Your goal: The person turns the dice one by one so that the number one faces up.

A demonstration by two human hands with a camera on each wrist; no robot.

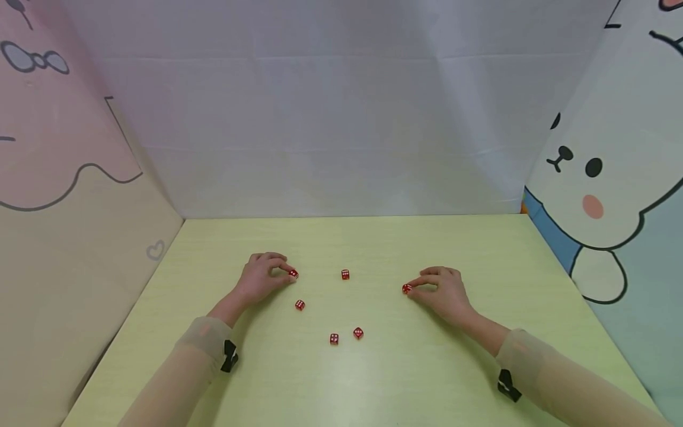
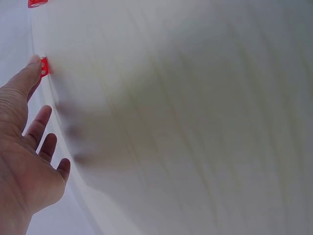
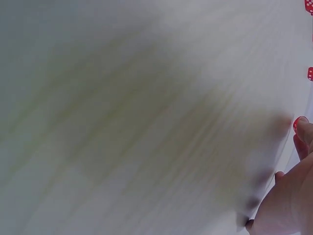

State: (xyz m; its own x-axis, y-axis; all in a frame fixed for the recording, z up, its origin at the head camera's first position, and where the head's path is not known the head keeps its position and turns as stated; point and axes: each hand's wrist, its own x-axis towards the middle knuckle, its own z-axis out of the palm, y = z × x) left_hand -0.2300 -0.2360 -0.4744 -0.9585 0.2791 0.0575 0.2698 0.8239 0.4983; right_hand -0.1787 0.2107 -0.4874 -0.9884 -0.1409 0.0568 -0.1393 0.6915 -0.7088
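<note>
Between thumb and forefinger my left hand point(image 1: 263, 277) pinches a red die point(image 1: 293, 273) with white pips, on the left side of the table. Its other fingers are spread apart in the left wrist view, where the die point(image 2: 44, 67) shows at the fingertips. Farther right, my right hand point(image 1: 442, 295) pinches another red die point(image 1: 407, 289) at its fingertips. That die point(image 3: 298, 123) is partly covered by the fingers in the right wrist view. Nearest to the left hand lies a loose red die point(image 1: 300, 305).
Another die point(image 1: 345, 274) lies between the hands, toward the back. Two dice, one point(image 1: 334, 339) left of the other point(image 1: 358, 333), lie nearer the front. Pale cloth walls point(image 1: 341, 136) enclose the yellowish table point(image 1: 427, 379) at the back and sides.
</note>
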